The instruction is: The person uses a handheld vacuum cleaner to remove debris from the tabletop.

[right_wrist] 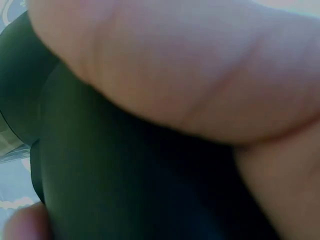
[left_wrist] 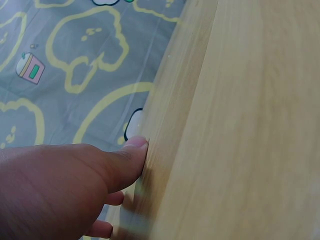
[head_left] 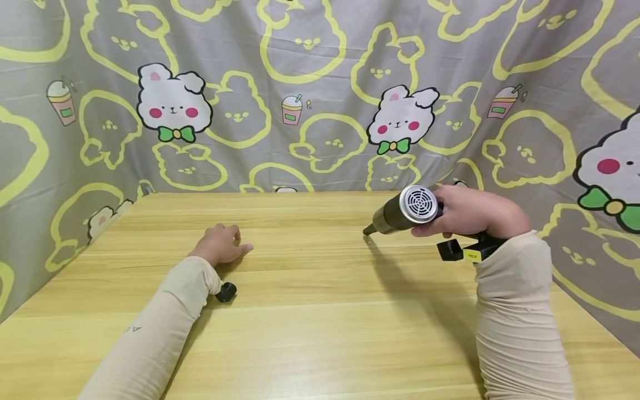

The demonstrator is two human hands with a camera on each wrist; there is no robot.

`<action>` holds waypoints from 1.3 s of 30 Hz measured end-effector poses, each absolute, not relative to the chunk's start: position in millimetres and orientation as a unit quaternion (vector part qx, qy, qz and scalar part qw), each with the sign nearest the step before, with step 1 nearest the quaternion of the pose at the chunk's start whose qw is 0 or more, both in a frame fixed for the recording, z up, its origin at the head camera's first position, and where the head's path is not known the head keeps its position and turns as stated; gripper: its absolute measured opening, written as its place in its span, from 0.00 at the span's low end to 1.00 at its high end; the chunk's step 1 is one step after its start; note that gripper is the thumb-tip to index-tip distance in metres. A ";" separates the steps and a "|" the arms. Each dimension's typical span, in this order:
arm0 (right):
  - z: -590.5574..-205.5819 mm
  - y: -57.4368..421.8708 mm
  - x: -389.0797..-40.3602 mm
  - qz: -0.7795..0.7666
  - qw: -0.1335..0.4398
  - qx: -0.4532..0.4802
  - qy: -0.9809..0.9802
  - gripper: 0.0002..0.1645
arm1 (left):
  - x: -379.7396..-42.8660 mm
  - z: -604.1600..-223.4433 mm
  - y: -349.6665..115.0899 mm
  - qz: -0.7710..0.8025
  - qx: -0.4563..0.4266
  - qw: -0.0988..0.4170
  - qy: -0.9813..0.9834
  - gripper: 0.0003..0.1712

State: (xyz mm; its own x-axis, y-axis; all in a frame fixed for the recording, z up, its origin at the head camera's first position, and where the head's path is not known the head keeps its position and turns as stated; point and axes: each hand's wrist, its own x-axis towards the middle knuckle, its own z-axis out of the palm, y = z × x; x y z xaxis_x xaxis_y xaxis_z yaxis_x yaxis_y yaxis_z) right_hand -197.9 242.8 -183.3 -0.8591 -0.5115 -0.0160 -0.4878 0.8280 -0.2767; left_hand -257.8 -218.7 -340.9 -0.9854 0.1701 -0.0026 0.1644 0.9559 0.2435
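My right hand (head_left: pixel 472 210) grips the handle of a black and silver handheld vacuum cleaner (head_left: pixel 393 215) above the right part of the table. Its round silver grille (head_left: pixel 420 204) faces back toward me, while the narrow black nozzle (head_left: pixel 369 229) slants down to the left, its tip at or just above the wood. In the right wrist view, the dark handle (right_wrist: pixel 110 165) fills much of the frame beneath the fingers. Over on the left, my left hand (head_left: pixel 220 244) holds nothing; its fingers are loosely bent close to the tabletop, thumb pointing right.
A light wooden table (head_left: pixel 300 328) spreads below both hands. Behind it and along both sides hangs a grey curtain (head_left: pixel 320 72) printed with rabbits. Black camera mounts are strapped at both wrists, the right mount (head_left: pixel 462 253) bearing a yellow label.
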 end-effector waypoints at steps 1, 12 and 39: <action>-183.2 243.3 -197.6 -0.134 0.045 -0.262 0.955 0.24 | -257.8 -340.9 -218.7 0.122 0.085 0.011 0.989 0.29; -182.0 248.6 -196.5 -0.140 0.049 -0.262 0.954 0.21 | -258.6 -341.5 -218.5 0.121 0.083 0.012 0.989 0.29; -180.2 248.1 -193.0 -0.136 0.050 -0.261 0.954 0.18 | -254.7 -337.9 -216.3 0.122 0.084 0.013 0.989 0.29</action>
